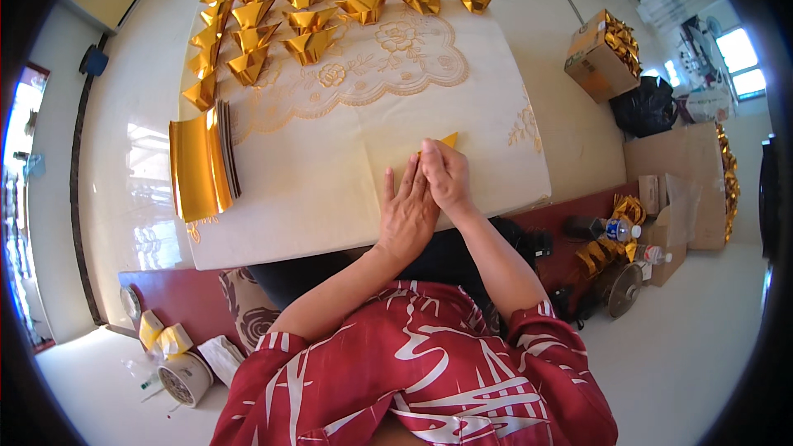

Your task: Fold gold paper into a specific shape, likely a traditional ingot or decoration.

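Observation:
A small folded piece of gold paper lies on the white table cover, with one corner showing past my fingers. My right hand is closed over it and pinches it. My left hand lies flat with fingers together, pressed against the right hand and the paper's near side. Most of the paper is hidden under both hands.
A stack of gold paper sheets rests at the table's left. Several folded gold ingot shapes stand in rows at the far edge. A cardboard box of gold pieces, a black bag and bottles sit on the floor at right.

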`<state>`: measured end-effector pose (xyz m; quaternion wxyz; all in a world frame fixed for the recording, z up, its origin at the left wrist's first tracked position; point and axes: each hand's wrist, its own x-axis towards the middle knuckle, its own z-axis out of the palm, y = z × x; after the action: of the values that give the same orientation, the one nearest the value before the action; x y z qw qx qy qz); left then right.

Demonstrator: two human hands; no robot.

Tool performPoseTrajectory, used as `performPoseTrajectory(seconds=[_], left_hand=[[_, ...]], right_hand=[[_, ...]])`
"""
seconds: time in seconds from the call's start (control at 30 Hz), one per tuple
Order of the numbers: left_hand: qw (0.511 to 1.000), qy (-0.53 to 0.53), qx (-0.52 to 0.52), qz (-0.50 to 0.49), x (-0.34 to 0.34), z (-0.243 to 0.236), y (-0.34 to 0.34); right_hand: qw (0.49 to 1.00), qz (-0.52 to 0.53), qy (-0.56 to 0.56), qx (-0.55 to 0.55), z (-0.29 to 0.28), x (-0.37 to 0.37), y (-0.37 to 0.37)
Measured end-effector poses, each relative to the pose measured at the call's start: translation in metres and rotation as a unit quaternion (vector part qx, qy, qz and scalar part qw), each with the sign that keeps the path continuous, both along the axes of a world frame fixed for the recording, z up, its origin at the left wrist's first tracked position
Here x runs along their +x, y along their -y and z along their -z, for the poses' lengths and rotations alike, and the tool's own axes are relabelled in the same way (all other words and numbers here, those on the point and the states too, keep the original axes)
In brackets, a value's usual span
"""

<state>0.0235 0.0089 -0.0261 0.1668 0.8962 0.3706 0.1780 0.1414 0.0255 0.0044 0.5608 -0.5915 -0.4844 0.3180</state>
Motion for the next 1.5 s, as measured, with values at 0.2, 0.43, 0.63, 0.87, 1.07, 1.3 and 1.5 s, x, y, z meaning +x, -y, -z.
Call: performPoseTrajectory(seconds=[0.2,0.43,0.63,0.87,1.07,1.3,1.5], left_hand=[[1.0,-0.02,-0.012,-0.002,0.002,-0.003,0.002],[0.999,-0.047,-0.001,-0.012,0.003,-0.009,-0.002],[0.998,-0.052,0.023,-0.014,0.004,-0.007,0.001],[1.0,-0.024,0.001,-0.007,-0.001,-0.007,0.003],[0.999,-0.044,0.003,0.004,-0.003,-0.007,0.001],[0.999,-0.038,0.006,-0.017,0.003,-0.011,-0.003],[0.999,-0.021,0.041,-0.002,0.002,-0.003,-0.001]], right_hand=[[1.0,0.022,-0.002,-0.016,0.01,0.006,-0.019],[0.998,0.062,-0.017,-0.004,0.01,0.012,-0.039],[0.99,0.126,0.064,0.023,0.02,0.053,-0.075],[0.993,0.099,0.062,0.031,-0.004,0.042,-0.058],[0.997,0.059,0.049,0.004,0.014,0.006,-0.025],[0.998,0.05,0.025,-0.007,0.016,0.021,-0.046],[0.982,0.163,0.094,0.0,0.021,0.075,-0.072]])
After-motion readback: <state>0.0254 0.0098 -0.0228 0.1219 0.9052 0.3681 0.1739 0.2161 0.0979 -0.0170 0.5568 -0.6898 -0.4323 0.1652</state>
